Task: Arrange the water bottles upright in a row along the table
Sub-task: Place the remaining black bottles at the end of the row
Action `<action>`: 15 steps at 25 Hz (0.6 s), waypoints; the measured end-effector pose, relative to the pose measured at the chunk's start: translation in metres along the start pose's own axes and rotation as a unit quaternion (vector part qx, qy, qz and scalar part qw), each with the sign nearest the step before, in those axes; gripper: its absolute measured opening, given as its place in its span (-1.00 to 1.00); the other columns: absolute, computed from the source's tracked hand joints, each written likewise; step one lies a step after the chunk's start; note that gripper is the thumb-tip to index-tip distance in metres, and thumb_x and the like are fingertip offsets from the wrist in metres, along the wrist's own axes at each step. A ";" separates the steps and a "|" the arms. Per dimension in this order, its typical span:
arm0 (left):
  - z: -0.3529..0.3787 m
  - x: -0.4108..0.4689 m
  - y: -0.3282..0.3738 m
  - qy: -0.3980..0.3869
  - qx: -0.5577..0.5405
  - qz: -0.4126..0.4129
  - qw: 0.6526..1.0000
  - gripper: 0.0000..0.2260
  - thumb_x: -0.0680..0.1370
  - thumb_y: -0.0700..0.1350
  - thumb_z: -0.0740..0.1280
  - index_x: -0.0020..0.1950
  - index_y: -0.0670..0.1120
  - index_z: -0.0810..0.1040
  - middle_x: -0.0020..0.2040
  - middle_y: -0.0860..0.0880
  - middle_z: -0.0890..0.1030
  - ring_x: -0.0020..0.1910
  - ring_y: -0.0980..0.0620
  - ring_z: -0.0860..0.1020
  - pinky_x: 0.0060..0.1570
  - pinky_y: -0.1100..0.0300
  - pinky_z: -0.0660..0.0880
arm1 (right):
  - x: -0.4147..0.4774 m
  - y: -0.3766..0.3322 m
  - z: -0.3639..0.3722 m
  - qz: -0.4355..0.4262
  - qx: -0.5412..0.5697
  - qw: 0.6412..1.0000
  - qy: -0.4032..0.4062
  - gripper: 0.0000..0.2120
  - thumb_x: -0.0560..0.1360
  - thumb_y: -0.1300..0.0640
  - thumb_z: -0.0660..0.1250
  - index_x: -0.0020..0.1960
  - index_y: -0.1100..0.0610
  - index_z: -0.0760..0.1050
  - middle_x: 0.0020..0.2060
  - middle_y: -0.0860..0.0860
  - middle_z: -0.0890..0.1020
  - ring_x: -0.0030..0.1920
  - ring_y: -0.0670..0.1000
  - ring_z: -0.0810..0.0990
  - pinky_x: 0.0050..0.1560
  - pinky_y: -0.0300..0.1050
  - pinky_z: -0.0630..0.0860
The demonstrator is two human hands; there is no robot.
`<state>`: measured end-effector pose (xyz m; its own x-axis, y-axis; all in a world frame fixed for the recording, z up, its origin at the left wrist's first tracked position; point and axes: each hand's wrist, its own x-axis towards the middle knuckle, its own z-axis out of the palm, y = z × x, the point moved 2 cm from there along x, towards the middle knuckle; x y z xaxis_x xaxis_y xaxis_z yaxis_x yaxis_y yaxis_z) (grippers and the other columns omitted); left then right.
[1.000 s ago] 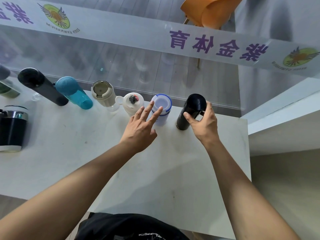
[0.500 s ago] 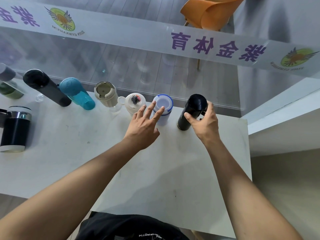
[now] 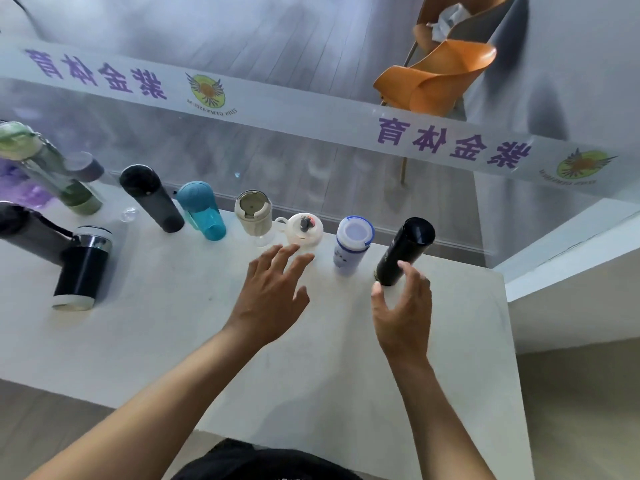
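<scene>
Several bottles stand upright in a row along the far edge of the white table (image 3: 346,358): a black flask (image 3: 403,252) at the right end, a white bottle with a blue-rimmed lid (image 3: 351,245), a small white bottle (image 3: 304,230), a beige cup (image 3: 253,216), a teal bottle (image 3: 204,211), a tall black bottle (image 3: 152,199) and a green bottle (image 3: 52,174). My right hand (image 3: 401,306) hovers open just in front of the black flask, apart from it. Fingers spread, my left hand (image 3: 273,296) is in front of the small white bottle and holds nothing.
A black mug with a steel rim (image 3: 81,268) stands nearer on the left, beside a dark object (image 3: 27,230) at the frame edge. A glass wall with a lettered band runs behind the table. An orange chair (image 3: 436,77) sits beyond the glass. The table's right edge lies close to the black flask.
My right hand has let go of the black flask and drawn back. My left hand has come off the blue-lidded bottle and moved left. The view has tilted up.
</scene>
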<state>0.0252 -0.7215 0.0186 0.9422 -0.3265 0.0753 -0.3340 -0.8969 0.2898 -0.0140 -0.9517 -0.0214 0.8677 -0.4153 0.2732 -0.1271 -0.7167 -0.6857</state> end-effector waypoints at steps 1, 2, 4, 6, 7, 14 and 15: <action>-0.006 -0.013 -0.010 0.000 -0.001 -0.012 1.000 -0.51 0.54 -0.02 0.36 0.47 0.05 0.37 0.52 -0.06 0.34 0.50 -0.16 0.27 0.42 -0.07 0.27 | -0.012 -0.011 0.010 -0.019 -0.007 1.000 -0.023 -0.52 0.50 0.06 0.39 0.38 0.13 0.41 0.29 0.06 0.51 0.29 0.11 0.49 0.29 -0.01 0.41; -0.013 -0.027 -0.022 0.003 -0.002 -0.026 1.000 -0.51 0.55 -0.01 0.35 0.47 0.06 0.36 0.54 -0.05 0.32 0.51 -0.15 0.25 0.44 -0.06 0.25 | -0.024 -0.027 0.020 -0.041 -0.017 0.998 -0.047 -0.52 0.49 0.03 0.37 0.39 0.11 0.43 0.31 0.06 0.50 0.31 0.10 0.48 0.28 -0.01 0.40; -0.027 -0.054 -0.043 0.009 -0.008 -0.048 0.999 -0.51 0.56 -0.01 0.34 0.48 0.08 0.34 0.56 -0.04 0.29 0.54 -0.14 0.21 0.47 -0.04 0.21 | -0.043 -0.058 0.041 -0.083 -0.037 0.992 -0.087 -0.50 0.49 0.00 0.36 0.40 0.08 0.43 0.36 0.06 0.48 0.33 0.10 0.47 0.25 0.04 0.43; -0.044 -0.082 -0.066 0.020 -0.010 -0.066 0.998 -0.52 0.57 -0.01 0.34 0.48 0.08 0.34 0.57 -0.05 0.27 0.56 -0.15 0.19 0.49 -0.04 0.18 | -0.063 -0.093 0.059 -0.126 -0.048 0.984 -0.121 -0.50 0.50 -0.01 0.35 0.41 0.04 0.42 0.41 0.06 0.45 0.36 0.09 0.44 0.23 0.05 0.43; -0.053 -0.100 -0.081 0.026 -0.007 -0.079 0.997 -0.53 0.58 -0.01 0.33 0.49 0.08 0.34 0.58 -0.06 0.26 0.57 -0.15 0.17 0.49 -0.04 0.16 | -0.076 -0.112 0.069 -0.146 -0.049 0.978 -0.138 -0.51 0.51 -0.02 0.34 0.42 0.02 0.40 0.43 0.05 0.44 0.39 0.08 0.42 0.25 0.05 0.43; -0.095 -0.211 -0.189 0.043 -0.005 -0.165 0.985 -0.57 0.56 -0.03 0.33 0.43 0.04 0.42 0.57 -0.07 0.29 0.57 -0.18 0.19 0.50 -0.11 0.18 | -0.175 -0.220 0.146 -0.204 -0.040 0.951 -0.228 -0.49 0.56 -0.11 0.32 0.48 -0.06 0.34 0.48 0.00 0.41 0.45 0.04 0.40 0.44 -0.05 0.26; -0.097 -0.227 -0.205 0.043 -0.006 -0.179 0.983 -0.58 0.55 -0.04 0.33 0.42 0.03 0.44 0.56 -0.07 0.31 0.56 -0.18 0.20 0.49 -0.10 0.18 | -0.188 -0.233 0.156 -0.213 -0.035 0.946 -0.242 -0.49 0.57 -0.11 0.31 0.48 -0.06 0.33 0.47 -0.01 0.40 0.45 0.04 0.40 0.44 -0.03 0.29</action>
<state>-0.1176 -0.4345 0.0351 0.9982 0.0356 0.0473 0.0184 -0.9458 0.3241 -0.0721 -0.6195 -0.0185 0.9636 0.2121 0.1626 0.2667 -0.8040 -0.5315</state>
